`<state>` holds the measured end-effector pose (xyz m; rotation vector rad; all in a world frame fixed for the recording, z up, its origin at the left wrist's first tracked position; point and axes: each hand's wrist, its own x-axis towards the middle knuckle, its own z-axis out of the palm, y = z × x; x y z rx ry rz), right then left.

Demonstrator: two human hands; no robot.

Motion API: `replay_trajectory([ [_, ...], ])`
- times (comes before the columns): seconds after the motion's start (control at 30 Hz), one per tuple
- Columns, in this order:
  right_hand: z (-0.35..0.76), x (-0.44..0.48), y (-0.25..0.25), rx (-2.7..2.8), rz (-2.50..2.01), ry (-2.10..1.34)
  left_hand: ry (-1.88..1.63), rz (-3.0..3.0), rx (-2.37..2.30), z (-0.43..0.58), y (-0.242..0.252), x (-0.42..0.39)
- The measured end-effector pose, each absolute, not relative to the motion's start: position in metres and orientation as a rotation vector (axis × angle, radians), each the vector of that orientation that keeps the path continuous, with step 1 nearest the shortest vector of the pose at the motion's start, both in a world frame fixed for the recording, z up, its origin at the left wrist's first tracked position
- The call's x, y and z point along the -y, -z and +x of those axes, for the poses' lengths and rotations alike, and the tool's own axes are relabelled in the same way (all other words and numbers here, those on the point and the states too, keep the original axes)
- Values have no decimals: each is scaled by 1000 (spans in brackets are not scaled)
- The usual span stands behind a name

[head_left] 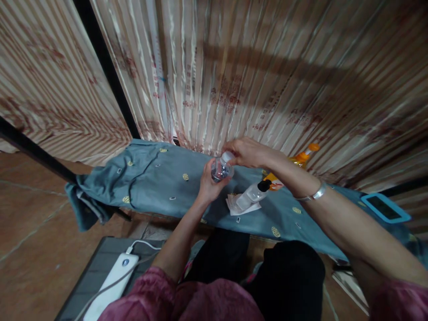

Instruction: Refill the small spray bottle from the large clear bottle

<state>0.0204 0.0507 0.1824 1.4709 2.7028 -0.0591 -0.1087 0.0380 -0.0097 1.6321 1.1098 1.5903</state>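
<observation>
My left hand (209,183) is wrapped round a small clear bottle (220,169), held upright above a low table draped in a blue-grey cloth (157,187). My right hand (245,151) pinches the bottle's white cap (228,156) from above. Just right of my left hand, a clear bottle with a black cap (251,195) lies on its side on a white paper (241,208). Behind my right forearm lies an orange bottle (302,159).
A striped satin curtain (267,76) hangs right behind the table. A phone in a blue case (385,207) lies at the table's right end. A white power bank with a cable (113,281) rests on a grey surface at lower left. My black-clad knees are under the table's front edge.
</observation>
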Motion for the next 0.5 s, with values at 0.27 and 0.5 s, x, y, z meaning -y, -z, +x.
replay_trajectory([
  [0.27, 3, -52, -183, -2547, 1407, -148, -1615, 1604, -1077, -108, 12, -38],
  [0.5, -4, -55, -177, -2461, 1523, -207, -1626, 1601, -1049, -111, 10, -37],
])
